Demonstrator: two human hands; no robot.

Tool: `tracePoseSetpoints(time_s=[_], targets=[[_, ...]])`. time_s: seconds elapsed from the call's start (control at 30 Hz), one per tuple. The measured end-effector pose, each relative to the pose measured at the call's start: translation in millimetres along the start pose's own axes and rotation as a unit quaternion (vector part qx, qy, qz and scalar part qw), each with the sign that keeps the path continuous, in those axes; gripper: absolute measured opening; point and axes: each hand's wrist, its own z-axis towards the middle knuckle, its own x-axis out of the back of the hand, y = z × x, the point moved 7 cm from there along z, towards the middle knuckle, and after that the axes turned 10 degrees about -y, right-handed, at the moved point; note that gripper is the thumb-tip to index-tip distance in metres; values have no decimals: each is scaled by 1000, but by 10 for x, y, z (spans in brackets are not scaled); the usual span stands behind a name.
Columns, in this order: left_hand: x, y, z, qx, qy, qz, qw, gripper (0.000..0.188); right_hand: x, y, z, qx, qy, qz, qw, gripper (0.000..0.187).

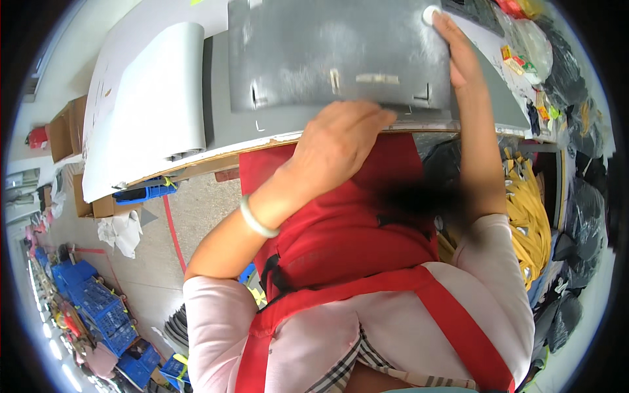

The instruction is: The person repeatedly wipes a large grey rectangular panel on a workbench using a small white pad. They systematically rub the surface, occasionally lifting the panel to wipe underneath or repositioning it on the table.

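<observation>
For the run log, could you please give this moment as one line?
left hand: pressing grey sheet near edge | right hand: at white chalk disc | table: grey roll

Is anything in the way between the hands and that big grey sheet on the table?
Nothing visible. The left hand already rests on the near edge of the grey sheet, and the right hand lies on its far right corner, fingers touching a small white disc.

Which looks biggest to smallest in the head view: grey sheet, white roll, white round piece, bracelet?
1. Grey sheet
2. White roll
3. Bracelet
4. White round piece
The bracelet sits nearer the camera, so its rank over the round piece is unsure.
</observation>
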Motion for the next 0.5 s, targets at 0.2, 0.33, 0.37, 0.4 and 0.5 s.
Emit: tracePoseSetpoints(time_s=[0.2, 0.33, 0.37, 0.4, 0.5], targets=[[102, -500, -156, 154, -140, 23, 978, 30, 34, -651, 229, 129, -8, -17, 991, 38], [85, -702, -121, 212, -209, -72, 952, 29, 56, -791, 211, 108, 30, 32, 993, 38], [88, -742, -119, 214, -214, -93, 949, 27, 116, -831, 238, 127, 30, 20, 991, 39], [89, -764, -133, 218, -219, -112, 944, 25, 80, -813, 226, 112, 34, 39, 992, 40], [138, -686, -119, 184, -206, -83, 957, 25, -9, -781, 162, 81, 51, 79, 992, 44]])
